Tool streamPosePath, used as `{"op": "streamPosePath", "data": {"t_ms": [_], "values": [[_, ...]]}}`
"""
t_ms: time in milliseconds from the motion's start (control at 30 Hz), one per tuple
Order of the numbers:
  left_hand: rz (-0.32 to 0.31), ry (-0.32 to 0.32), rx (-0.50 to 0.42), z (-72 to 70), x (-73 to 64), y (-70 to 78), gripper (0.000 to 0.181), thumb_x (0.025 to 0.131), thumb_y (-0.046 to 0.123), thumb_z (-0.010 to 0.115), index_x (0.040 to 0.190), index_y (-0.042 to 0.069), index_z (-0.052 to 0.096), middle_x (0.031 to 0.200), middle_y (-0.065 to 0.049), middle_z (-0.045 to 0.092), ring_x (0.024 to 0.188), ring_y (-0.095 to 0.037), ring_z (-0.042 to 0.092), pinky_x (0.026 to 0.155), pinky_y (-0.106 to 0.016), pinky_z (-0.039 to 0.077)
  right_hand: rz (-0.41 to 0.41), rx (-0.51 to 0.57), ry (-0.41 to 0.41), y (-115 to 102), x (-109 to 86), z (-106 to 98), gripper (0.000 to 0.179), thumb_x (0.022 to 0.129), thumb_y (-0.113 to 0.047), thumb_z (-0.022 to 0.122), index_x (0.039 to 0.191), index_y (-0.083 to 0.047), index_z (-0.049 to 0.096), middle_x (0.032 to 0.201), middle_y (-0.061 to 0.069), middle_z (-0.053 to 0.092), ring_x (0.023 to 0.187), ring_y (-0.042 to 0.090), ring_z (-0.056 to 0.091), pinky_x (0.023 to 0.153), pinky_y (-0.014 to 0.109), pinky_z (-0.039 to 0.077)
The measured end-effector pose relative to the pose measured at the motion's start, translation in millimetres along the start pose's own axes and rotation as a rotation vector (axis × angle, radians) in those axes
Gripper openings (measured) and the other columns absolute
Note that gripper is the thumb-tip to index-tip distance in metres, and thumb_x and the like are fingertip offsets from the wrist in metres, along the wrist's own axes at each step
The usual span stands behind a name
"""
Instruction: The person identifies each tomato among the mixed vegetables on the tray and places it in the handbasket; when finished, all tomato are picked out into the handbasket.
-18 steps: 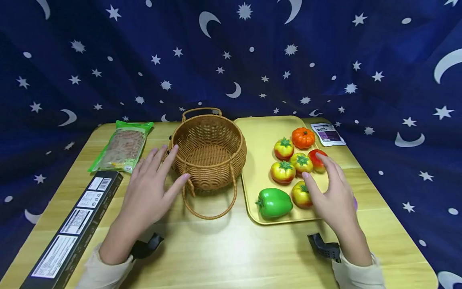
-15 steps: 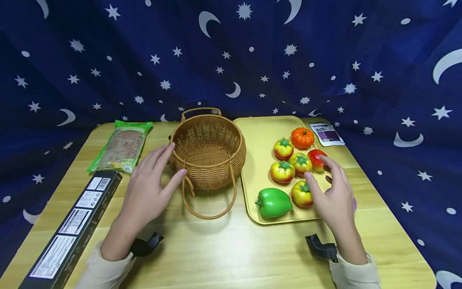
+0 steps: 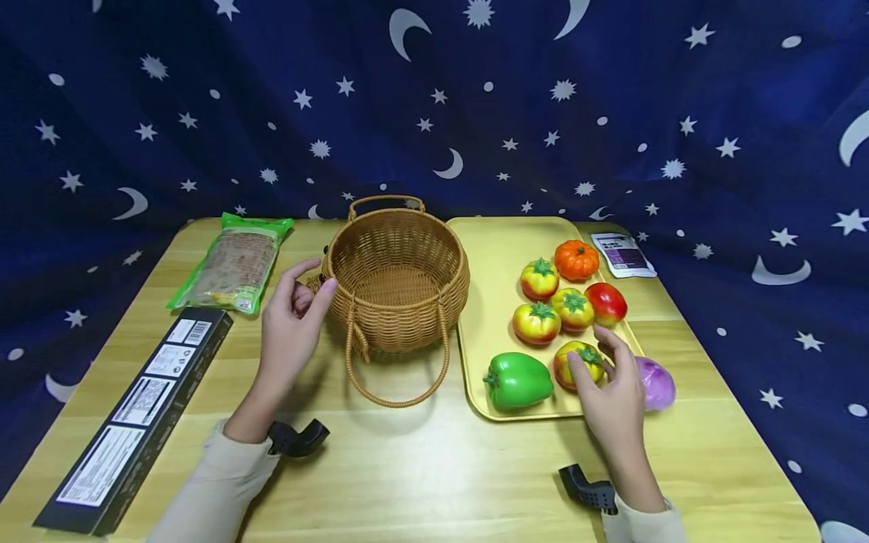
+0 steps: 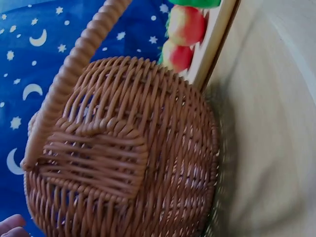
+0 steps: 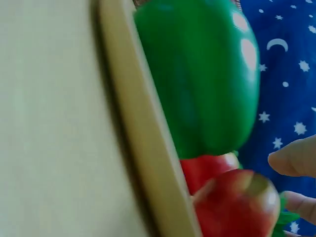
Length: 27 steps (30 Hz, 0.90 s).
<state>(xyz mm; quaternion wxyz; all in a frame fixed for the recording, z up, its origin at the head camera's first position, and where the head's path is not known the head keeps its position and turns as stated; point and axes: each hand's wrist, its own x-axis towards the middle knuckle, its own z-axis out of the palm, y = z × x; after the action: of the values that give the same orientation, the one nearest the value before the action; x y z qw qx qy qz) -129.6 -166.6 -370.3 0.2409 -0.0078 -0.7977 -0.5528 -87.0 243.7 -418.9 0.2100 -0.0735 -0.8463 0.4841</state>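
Note:
The wicker basket (image 3: 397, 324) stands upright, its front handle hanging down. At its left rim is my left hand (image 3: 288, 324), fingers loosely bent and thumb tip at the rim; I cannot tell whether it touches. In the left wrist view the basket's woven side (image 4: 173, 148) fills the middle and fingertips (image 4: 11, 226) show at lower left. My right hand (image 3: 618, 392) is at the front right of the yellow tray (image 3: 475, 302), thumb and fingers spread beside the nearest yellow-red tomato (image 3: 577, 362). The right wrist view shows this tomato (image 5: 237, 205) beside the thumb (image 5: 294, 157), with a gap between.
On the tray lie a green bell pepper (image 3: 519, 381), several other tomatoes (image 3: 536, 323), an orange pumpkin (image 3: 576, 259) and a red fruit (image 3: 606, 304). A purple rounded thing (image 3: 655, 383) sits right of it. A green-edged packet (image 3: 237, 264), long black box (image 3: 142, 415) and white pouch (image 3: 621, 254) lie around.
My left hand's fingers have bent in from a spread pose at the basket's left side. The right hand has moved down and left, nearer the front tomato, uncovering the purple thing.

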Motion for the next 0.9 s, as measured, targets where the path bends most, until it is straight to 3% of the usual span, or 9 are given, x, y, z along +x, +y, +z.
{"op": "streamPosePath", "data": {"t_ms": [67,167,300,500,633,900], "values": [[-0.023,-0.002,-0.026,4.1,-0.4,12.4,0.04,0.099,0.021,0.07,0.135,0.007,0.061,0.076,-0.01,0.034,0.066,-0.012,0.032,0.064,-0.027,0.029,-0.006,-0.01,-0.002,4,-3.3,2,0.055,0.092,-0.012,0.077,0.143,-0.008,0.056,0.14,0.011,0.056,0.131,0.027,0.048,0.109,0.029,0.037],[-0.026,-0.007,-0.036,10.7,1.5,10.6,0.041,0.097,0.027,0.074,0.133,0.01,0.064,0.074,-0.008,0.033,0.065,-0.013,0.031,0.064,-0.027,0.03,-0.014,-0.046,-0.007,8,-6.7,4,0.055,0.09,-0.01,0.078,0.141,-0.008,0.057,0.138,0.014,0.056,0.131,0.03,0.048,0.109,0.032,0.034],[-0.018,-0.001,-0.054,18.1,4.2,-9.4,0.045,0.092,0.034,0.079,0.132,0.017,0.065,0.071,-0.003,0.031,0.062,-0.013,0.031,0.064,-0.027,0.031,0.009,-0.091,-0.006,11,-7.9,6,0.052,0.089,-0.015,0.08,0.137,-0.008,0.06,0.135,0.017,0.057,0.127,0.032,0.05,0.103,0.033,0.034],[-0.033,0.018,-0.144,21.7,-0.3,5.8,0.045,0.092,0.011,0.078,0.134,0.006,0.061,0.062,0.0,0.026,0.056,-0.009,0.027,0.058,-0.025,0.027,0.032,-0.114,0.003,13,-6.0,7,0.05,0.089,-0.021,0.081,0.133,-0.008,0.062,0.131,0.016,0.06,0.12,0.03,0.054,0.094,0.025,0.034],[-0.021,0.025,-0.197,21.2,-1.6,17.7,0.042,0.093,0.007,0.076,0.131,0.0,0.06,0.057,0.004,0.025,0.051,-0.005,0.026,0.053,-0.022,0.025,0.036,-0.117,0.017,14,-4.2,9,0.049,0.089,-0.021,0.081,0.133,-0.009,0.063,0.13,0.014,0.062,0.115,0.025,0.055,0.09,0.021,0.036],[-0.001,0.037,-0.202,21.6,0.2,13.9,0.036,0.094,0.005,0.073,0.128,-0.002,0.061,0.056,0.003,0.027,0.05,-0.005,0.026,0.049,-0.02,0.023,0.06,-0.092,0.022,11,-3.4,10,0.048,0.09,-0.021,0.08,0.133,-0.009,0.063,0.131,0.01,0.061,0.116,0.017,0.054,0.092,0.016,0.037]]}}
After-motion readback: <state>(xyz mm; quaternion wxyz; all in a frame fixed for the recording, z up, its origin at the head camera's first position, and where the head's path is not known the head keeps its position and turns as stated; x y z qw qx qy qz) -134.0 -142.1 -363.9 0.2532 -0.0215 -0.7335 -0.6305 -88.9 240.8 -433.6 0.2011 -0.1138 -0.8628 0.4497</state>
